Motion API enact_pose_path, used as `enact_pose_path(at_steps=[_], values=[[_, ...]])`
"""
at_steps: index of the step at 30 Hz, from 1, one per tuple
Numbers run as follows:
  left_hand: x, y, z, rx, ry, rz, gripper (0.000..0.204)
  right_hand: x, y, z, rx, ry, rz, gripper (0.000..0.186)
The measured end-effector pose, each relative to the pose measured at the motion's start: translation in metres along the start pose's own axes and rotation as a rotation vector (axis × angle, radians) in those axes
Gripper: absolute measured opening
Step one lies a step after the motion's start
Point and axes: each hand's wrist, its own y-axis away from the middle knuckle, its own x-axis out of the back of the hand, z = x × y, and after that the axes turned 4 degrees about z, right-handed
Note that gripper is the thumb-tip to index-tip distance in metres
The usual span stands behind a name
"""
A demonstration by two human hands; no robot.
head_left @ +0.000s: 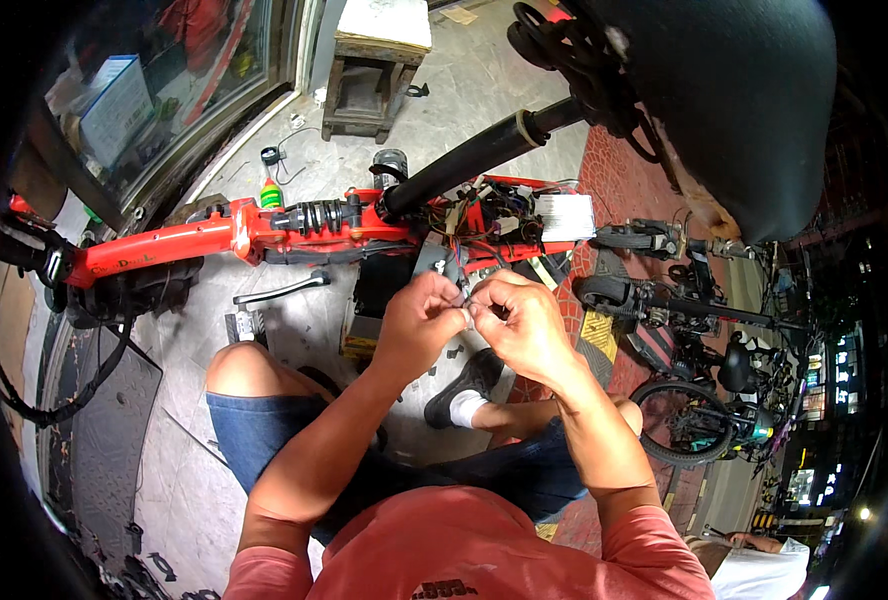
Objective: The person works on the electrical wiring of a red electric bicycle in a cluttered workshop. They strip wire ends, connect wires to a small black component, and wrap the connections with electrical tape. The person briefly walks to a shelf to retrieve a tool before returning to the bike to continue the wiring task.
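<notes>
Both my hands meet in the middle, fingertips nearly touching, just in front of a red electric bike frame [164, 244]. My left hand [422, 322] is closed in a pinch. Closed the same way, my right hand [520, 318] faces it from the right. Whatever lies between the fingers is too small and hidden to name; thin wires run down close to the fingertips. Beyond them, a tangle of coloured wires and connectors [504, 222] spills from the opened frame. A white-labelled box [566, 217] sits at the right end of that tangle.
The black seat post [474, 158] slants up to a large black saddle [724, 100] at upper right. A side stand [282, 288] lies left of my hands. Behind the frame stand a green-and-yellow bottle [271, 193] and a wooden stool [372, 85]. Parked bikes [684, 422] line the right.
</notes>
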Motion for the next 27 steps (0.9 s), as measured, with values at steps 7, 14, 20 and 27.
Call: enact_pose_path(at_steps=[7,14,20,27], values=[[-0.003,-0.006,0.014,0.09,-0.069,0.077,0.01,-0.004,0.002,-0.001,-0.003,0.019,-0.027,0.011],[0.009,-0.008,0.002,0.195,-0.05,0.017,0.011,-0.007,0.002,0.006,-0.081,-0.186,-0.029,0.013],[0.007,-0.006,0.005,0.206,-0.042,-0.044,0.01,-0.005,0.004,0.01,-0.25,-0.259,-0.069,0.012],[0.009,-0.003,-0.027,0.292,0.455,-0.017,0.013,-0.013,0.008,0.017,-0.17,-0.242,0.001,0.012]])
